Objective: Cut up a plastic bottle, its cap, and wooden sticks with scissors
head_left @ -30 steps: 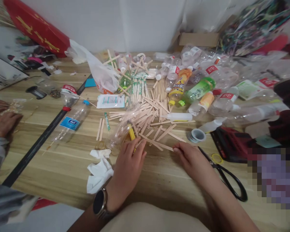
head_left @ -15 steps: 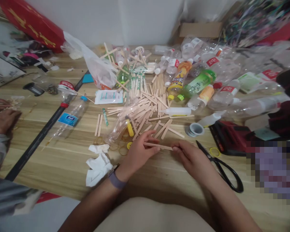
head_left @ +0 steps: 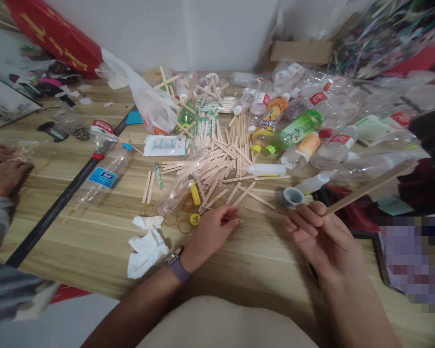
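Here's the right hand (head_left: pixel 322 237), fingers closed on one end of a flat pale wooden stick (head_left: pixel 369 189), which is raised above the right side of the pale wood-grained surface (head_left: pixel 76 256) and slants up and away to the right. The left hand (head_left: pixel 215 228) sits low with fingers curled, a thin pale sliver showing at their tips; whether they grip it, I cannot tell. Just beyond lies a loose heap of flat wooden sticks (head_left: pixel 219 171), a clear unlabelled plastic bottle (head_left: pixel 177 193) lying beside it. On to the containers: a yellow-labelled plastic bottle (head_left: pixel 271 121) and a green plastic bottle (head_left: pixel 300 128) lie among the jumble of clear plastic bottles at right. Behind them, a clear plastic bag (head_left: pixel 380 43) bulges with thin multicoloured strips, and a brown cardboard box (head_left: pixel 300 51) turns its side to us, its inside hidden. At left stands a white plastic bag (head_left: pixel 150 104) with orange print, its contents unreadable from here.
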Action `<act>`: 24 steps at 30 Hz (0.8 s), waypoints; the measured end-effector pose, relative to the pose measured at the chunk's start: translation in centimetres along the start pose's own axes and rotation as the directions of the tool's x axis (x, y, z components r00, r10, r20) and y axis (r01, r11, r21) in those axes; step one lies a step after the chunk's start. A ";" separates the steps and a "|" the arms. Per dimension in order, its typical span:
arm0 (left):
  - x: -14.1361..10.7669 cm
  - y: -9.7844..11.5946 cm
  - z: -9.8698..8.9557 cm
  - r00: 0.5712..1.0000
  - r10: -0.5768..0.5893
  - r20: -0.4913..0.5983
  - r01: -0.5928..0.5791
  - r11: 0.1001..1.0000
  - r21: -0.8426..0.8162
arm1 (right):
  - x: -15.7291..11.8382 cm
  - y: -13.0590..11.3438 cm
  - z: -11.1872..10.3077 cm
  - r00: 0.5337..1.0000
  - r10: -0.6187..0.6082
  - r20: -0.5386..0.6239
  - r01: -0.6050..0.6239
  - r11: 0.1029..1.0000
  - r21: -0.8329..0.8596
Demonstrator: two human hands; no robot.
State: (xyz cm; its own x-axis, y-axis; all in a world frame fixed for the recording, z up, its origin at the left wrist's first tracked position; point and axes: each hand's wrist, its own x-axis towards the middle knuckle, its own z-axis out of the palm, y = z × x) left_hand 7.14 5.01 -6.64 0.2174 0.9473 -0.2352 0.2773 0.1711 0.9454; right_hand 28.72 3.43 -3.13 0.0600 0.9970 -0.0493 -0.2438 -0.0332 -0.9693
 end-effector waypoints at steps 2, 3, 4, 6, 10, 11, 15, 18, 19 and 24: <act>-0.3 0.1 -0.1 1.000 0.017 0.012 -0.017 1.000 -0.010 | 0.1 0.2 -0.1 0.996 0.084 0.009 -0.083 0.995 -0.052; -0.6 0.2 -0.1 0.999 0.035 0.007 -0.035 0.999 -0.014 | 0.0 0.3 0.0 0.991 0.128 0.027 -0.125 0.988 -0.095; -0.8 0.4 -0.1 0.998 0.056 0.002 -0.056 0.998 -0.017 | -0.1 0.5 0.2 0.986 0.162 0.049 -0.154 0.978 -0.139; -1.4 1.0 0.0 0.996 0.084 0.022 -0.083 0.995 -0.050 | -0.3 0.8 0.7 0.977 0.192 0.093 -0.171 0.965 -0.197; -2.2 2.5 0.5 0.981 0.099 0.168 -0.041 0.947 -0.319 | -0.9 1.2 1.9 0.968 0.198 0.152 -0.142 0.937 -0.318; -2.3 2.7 0.6 0.983 0.112 0.143 -0.055 0.934 -0.352 | -1.1 1.3 2.1 0.971 0.187 0.153 -0.121 0.924 -0.363; -2.5 3.0 0.1 0.997 0.072 -0.015 -0.072 0.908 -0.412 | -1.7 1.2 1.7 0.991 0.032 0.130 0.057 0.780 -0.624; -2.7 2.9 -1.0 0.997 -0.030 -0.069 -0.009 0.866 -0.500 | -1.9 1.1 1.1 0.987 -0.057 0.149 0.148 0.671 -0.726; -2.8 2.8 -1.4 0.995 -0.055 -0.080 0.008 0.866 -0.499 | -2.0 1.1 1.0 0.985 -0.062 0.164 0.164 0.653 -0.740; -3.9 1.8 -2.2 0.987 -0.117 -0.109 0.079 0.949 -0.305 | -2.1 1.0 0.9 0.970 -0.083 0.230 0.232 0.601 -0.764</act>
State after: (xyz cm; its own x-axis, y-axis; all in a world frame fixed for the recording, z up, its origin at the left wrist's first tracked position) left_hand 4.69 2.26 -3.54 0.0802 0.9447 -0.3180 -0.0049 0.3194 0.9476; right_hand 27.48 1.38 -3.80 -0.1441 0.9857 0.0878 0.6074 0.1581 -0.7785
